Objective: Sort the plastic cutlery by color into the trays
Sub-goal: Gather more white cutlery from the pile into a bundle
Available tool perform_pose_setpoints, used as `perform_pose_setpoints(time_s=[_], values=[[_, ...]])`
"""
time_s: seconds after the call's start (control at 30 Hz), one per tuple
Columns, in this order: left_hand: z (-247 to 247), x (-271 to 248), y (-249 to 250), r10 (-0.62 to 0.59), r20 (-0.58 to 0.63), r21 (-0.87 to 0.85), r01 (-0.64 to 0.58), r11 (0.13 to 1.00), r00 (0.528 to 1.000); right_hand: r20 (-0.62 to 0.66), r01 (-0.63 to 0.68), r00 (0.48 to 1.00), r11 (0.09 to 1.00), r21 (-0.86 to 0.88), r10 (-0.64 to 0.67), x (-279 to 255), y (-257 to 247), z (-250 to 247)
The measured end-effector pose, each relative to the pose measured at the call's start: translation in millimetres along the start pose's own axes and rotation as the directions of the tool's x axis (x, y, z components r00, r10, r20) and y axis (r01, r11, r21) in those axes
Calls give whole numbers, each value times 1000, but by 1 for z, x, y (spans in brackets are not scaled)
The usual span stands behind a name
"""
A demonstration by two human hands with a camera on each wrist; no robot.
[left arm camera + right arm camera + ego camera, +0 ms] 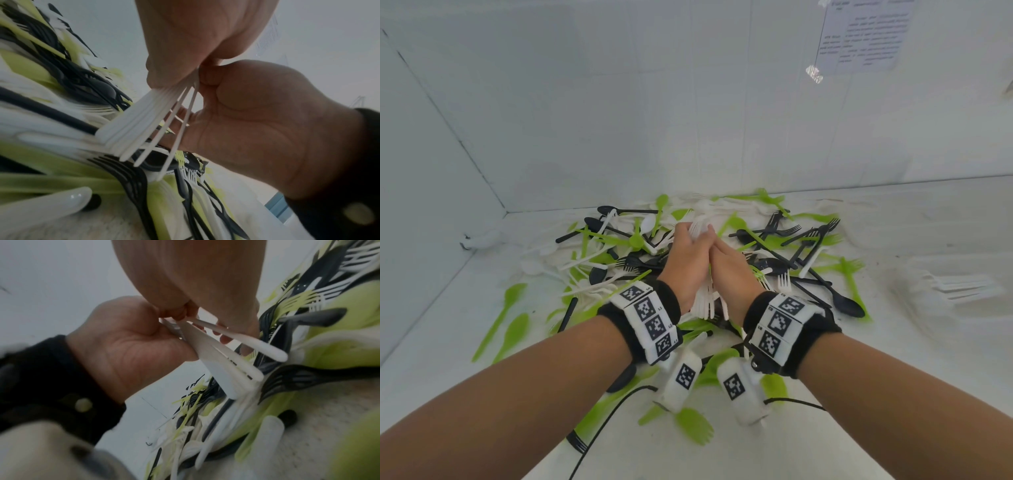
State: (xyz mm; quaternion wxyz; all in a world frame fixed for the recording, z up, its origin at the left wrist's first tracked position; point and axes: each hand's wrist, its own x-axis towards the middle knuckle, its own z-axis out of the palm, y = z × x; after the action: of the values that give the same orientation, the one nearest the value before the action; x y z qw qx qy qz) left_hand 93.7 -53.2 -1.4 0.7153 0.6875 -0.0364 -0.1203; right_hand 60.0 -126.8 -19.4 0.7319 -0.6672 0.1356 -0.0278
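Both hands meet over the middle of the white desk (893, 222), palms facing, clamped together on 1 bundle of white plastic cutlery (703, 301). The left hand (685, 260) curls round the handles while the right hand (736, 270) presses in from the other side, probably to square the pieces into a stack before carrying them off. In the left wrist view the bundle fans out below the grip: a tight block of handles plus 3 loose ones.

Beneath lies the mixed heap of green, black and white plastic forks and spoons (774, 246), too tangled to count. A stack of white forks (948, 287) lies near the desk's right edge. 0 trays are clearly visible.
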Motion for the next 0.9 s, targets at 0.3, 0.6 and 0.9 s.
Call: perform_pose_setpoints(time_s=[0.3,0.6,0.9], values=[[-7,8,20,-28,-123,-248,-3,969,992,169,40,985,993,-108,-22,-10,8,-5],[-25,0,31,147,97,194,-163,967,984,233,361,930,586,-726,-285,-5,-28,-89],[23,-25,19,388,345,661,-515,545,854,340,441,863,229,-868,-374,-22,-53,-163]])
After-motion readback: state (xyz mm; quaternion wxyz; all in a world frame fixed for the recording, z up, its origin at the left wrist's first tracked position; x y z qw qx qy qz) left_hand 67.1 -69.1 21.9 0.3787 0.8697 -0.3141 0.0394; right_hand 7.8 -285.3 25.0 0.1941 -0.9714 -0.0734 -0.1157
